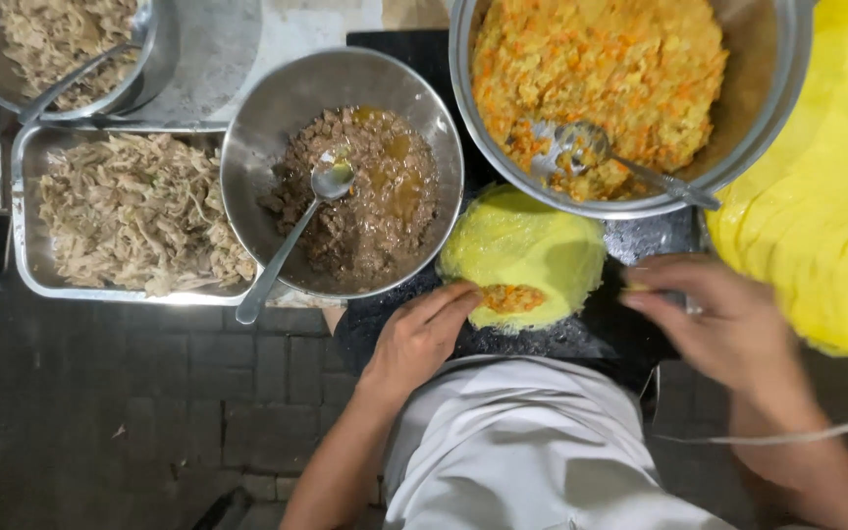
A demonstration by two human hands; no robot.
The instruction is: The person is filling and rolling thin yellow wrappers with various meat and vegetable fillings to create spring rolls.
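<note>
— Yellow and thin, a round crepe wrapper (532,250) is laid flat on the dark board (620,334) near its middle. What is seen on it?

— A small mound of orange filling (512,297) is placed at the wrapper's near edge. It is touched by the left hand (422,334), whose fingers are held together and pressed against the filling's left side.

— And the right hand (728,319)?

— It is held over the board's right edge, fingers loosely curled. Something pale seems to be pinched at the fingertips, but what it is cannot be told.

— Which containers are set around the board?

— At the far right corner a large steel bowl (787,88) is filled with crumbly orange-and-yellow filling, and a metal spoon (630,167) is left in it, handle pointing toward the right hand. Just left of the wrapper, a second steel bowl (257,147) is filled with brown minced meat in an oily sauce, with a ladle-like spoon (291,240) resting over its near rim.

— Further left?

— A rectangular steel tray (26,265) is heaped with pale shredded strands, and behind it a round steel pot (154,49) is loaded with the same fibrous stuff. A stack of yellow wrappers (826,206) is piled at the right edge, partly covered by the right hand.
</note>
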